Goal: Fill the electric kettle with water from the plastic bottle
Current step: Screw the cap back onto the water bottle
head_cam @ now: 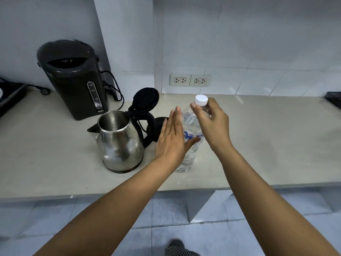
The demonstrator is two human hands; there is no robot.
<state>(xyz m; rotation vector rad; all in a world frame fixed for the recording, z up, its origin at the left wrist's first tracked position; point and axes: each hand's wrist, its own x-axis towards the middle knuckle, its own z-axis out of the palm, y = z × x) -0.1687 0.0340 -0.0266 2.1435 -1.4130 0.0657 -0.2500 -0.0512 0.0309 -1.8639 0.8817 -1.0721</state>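
The plastic bottle (190,137) label reads "SIN"; the water boiler (73,78) gauge shows "3.0".

- Both forearms bare, no sleeves showing.
- No rings, watch or bands on either wrist.
- Striped black-and-white garment (180,253) at the bottom edge.

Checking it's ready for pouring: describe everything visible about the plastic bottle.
The plastic bottle is clear, with a blue printed label and a white screw cap still on. It stands upright on the counter, just right of the kettle. The right hand grips its neck below the cap; the open left hand lies flat against its side.
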